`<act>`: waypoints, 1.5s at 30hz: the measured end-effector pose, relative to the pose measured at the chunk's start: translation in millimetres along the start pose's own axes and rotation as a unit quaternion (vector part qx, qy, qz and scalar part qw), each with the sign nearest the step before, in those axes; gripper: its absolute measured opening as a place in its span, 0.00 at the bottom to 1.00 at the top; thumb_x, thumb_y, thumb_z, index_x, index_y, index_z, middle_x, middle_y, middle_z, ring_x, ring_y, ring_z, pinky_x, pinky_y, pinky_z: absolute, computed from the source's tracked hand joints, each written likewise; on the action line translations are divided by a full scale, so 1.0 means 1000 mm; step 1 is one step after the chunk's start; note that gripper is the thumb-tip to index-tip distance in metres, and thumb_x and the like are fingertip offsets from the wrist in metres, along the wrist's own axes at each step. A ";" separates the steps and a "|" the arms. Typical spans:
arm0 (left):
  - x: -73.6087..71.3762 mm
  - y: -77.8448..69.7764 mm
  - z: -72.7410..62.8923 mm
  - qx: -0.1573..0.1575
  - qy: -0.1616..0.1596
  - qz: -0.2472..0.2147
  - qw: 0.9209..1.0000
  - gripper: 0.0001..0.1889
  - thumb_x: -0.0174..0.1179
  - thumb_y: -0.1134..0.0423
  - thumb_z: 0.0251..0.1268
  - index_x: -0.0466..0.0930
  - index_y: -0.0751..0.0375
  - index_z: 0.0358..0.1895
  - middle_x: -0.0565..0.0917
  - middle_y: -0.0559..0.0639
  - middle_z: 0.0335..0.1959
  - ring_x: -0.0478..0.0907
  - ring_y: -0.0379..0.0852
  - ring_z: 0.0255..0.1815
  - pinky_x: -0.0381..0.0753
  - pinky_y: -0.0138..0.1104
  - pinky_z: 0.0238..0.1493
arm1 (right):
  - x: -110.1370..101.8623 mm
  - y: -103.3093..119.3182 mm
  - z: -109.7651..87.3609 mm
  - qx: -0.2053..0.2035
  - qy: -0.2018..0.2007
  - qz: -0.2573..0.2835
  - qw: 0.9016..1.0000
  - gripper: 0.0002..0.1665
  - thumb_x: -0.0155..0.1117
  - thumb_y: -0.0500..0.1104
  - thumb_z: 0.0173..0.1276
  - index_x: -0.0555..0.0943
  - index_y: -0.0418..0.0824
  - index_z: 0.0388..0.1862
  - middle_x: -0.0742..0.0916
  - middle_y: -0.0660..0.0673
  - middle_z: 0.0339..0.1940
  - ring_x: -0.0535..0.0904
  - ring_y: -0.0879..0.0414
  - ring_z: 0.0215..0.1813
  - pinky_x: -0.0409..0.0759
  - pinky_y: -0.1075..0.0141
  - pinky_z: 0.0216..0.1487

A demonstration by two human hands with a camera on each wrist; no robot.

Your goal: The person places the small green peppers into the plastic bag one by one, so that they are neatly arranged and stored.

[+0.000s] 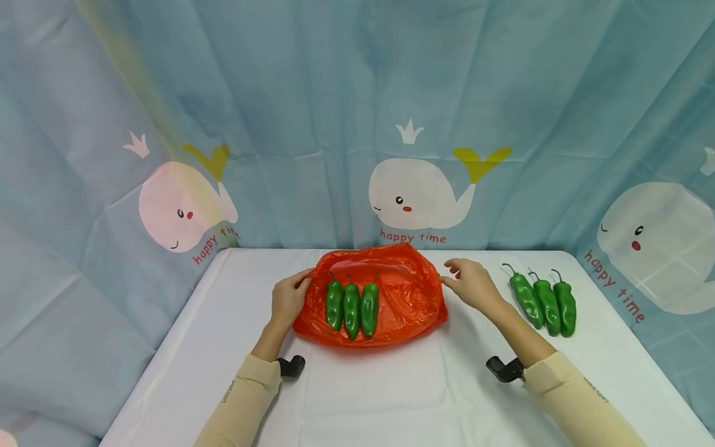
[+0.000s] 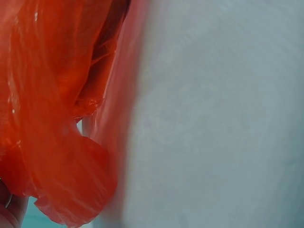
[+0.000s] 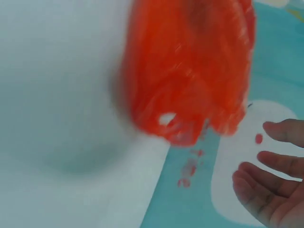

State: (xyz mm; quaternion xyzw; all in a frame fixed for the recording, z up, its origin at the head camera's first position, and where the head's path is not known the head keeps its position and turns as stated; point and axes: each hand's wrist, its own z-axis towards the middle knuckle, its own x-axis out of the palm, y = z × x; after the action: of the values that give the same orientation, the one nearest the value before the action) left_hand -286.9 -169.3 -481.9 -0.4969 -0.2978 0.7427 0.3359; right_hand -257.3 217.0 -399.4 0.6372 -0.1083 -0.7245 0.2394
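A red plastic bag (image 1: 410,310) lies spread with its mouth up in the middle of the table. Three green peppers (image 1: 351,310) lie side by side in its left half, stems pointing away. My left hand (image 1: 287,301) pinches the bag's left rim; in the left wrist view only a bit of its fingers (image 2: 16,206) shows beside the red film. Just off the bag's right rim is my right hand (image 1: 471,284), fingers loosely spread. The right wrist view shows a gap between its fingertips (image 3: 273,128) and the bag.
Three more green peppers (image 1: 547,304) lie together on the white table (image 1: 380,397), to the right of my right forearm. A blue curtain (image 1: 313,124) with printed whales hangs behind the table and along its sides.
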 end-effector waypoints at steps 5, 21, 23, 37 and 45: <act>0.000 -0.001 0.000 0.005 -0.003 0.002 1.000 0.13 0.59 0.63 0.69 0.85 0.59 0.53 0.87 0.58 0.49 0.84 0.56 0.53 0.82 0.48 0.54 | -0.006 -0.014 -0.005 0.001 -0.015 -0.052 0.999 0.23 0.66 0.42 0.65 0.79 0.29 0.53 0.85 0.31 0.45 0.83 0.38 0.46 0.82 0.46 0.45; -0.001 0.001 -0.001 -0.005 0.005 0.003 1.000 0.13 0.58 0.62 0.70 0.85 0.58 0.53 0.86 0.58 0.50 0.84 0.55 0.53 0.83 0.47 0.54 | -0.026 -0.046 -0.012 0.022 -0.036 -0.152 0.988 0.27 0.66 0.43 0.65 0.76 0.24 0.55 0.82 0.25 0.47 0.80 0.32 0.47 0.80 0.42 0.47; -0.001 0.001 -0.001 -0.004 0.005 0.003 1.000 0.13 0.58 0.62 0.70 0.85 0.58 0.53 0.87 0.58 0.50 0.84 0.56 0.53 0.83 0.47 0.54 | -0.028 -0.051 -0.013 0.024 -0.034 -0.154 0.987 0.27 0.65 0.42 0.65 0.76 0.23 0.55 0.82 0.25 0.47 0.79 0.31 0.47 0.80 0.41 0.48; -0.001 0.002 0.000 0.003 0.005 0.011 1.000 0.13 0.58 0.61 0.70 0.85 0.58 0.53 0.87 0.57 0.50 0.84 0.55 0.53 0.83 0.47 0.54 | -0.043 -0.091 -0.010 0.074 0.015 -0.174 0.982 0.26 0.64 0.41 0.65 0.74 0.19 0.52 0.80 0.21 0.45 0.77 0.27 0.46 0.79 0.39 0.45; -0.001 0.002 -0.002 -0.003 0.004 0.012 1.000 0.13 0.59 0.62 0.69 0.85 0.58 0.53 0.87 0.57 0.50 0.83 0.56 0.54 0.82 0.47 0.55 | -0.041 -0.108 -0.012 0.099 0.037 -0.171 0.980 0.22 0.62 0.40 0.65 0.75 0.18 0.44 0.81 0.23 0.38 0.79 0.30 0.39 0.79 0.42 0.39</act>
State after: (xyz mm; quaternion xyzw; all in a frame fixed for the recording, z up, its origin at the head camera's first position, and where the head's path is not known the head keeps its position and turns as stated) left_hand -284.6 -170.9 -483.2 -0.5048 -0.2921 0.7437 0.3267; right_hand -265.5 331.3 -415.3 0.6930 -0.0596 -0.7166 0.0515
